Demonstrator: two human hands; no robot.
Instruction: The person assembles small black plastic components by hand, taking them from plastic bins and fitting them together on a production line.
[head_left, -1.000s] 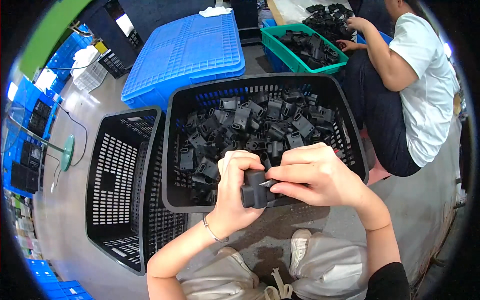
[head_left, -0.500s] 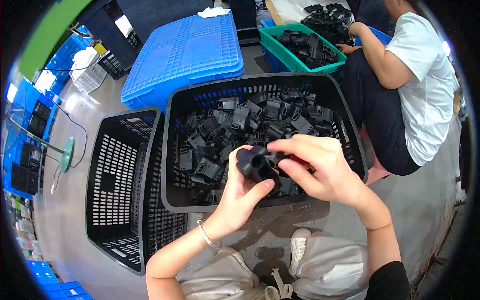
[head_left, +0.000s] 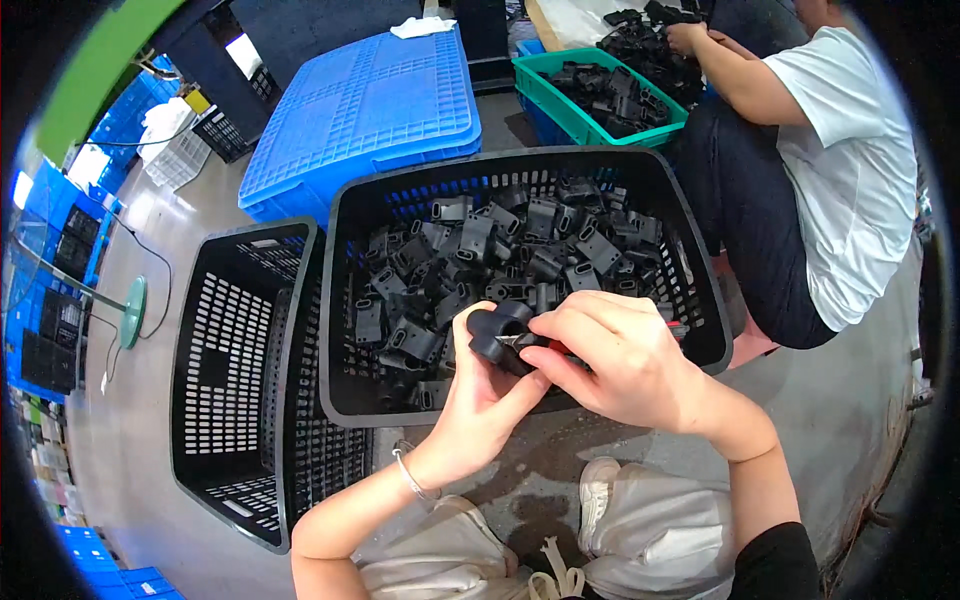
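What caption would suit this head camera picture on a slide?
Left hand holds a black plastic part while the right hand works a small blade against it, above a black crate of similar parts.

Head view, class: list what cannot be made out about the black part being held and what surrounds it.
- Black part: its far side and full shape, hidden by the left hand and right hand.
- Small tool in the right hand: mostly covered by fingers; only a tip and a bit of red show.
- Basket floor: buried under loose black parts.
- Co-worker: cut off by the picture's upper edge.
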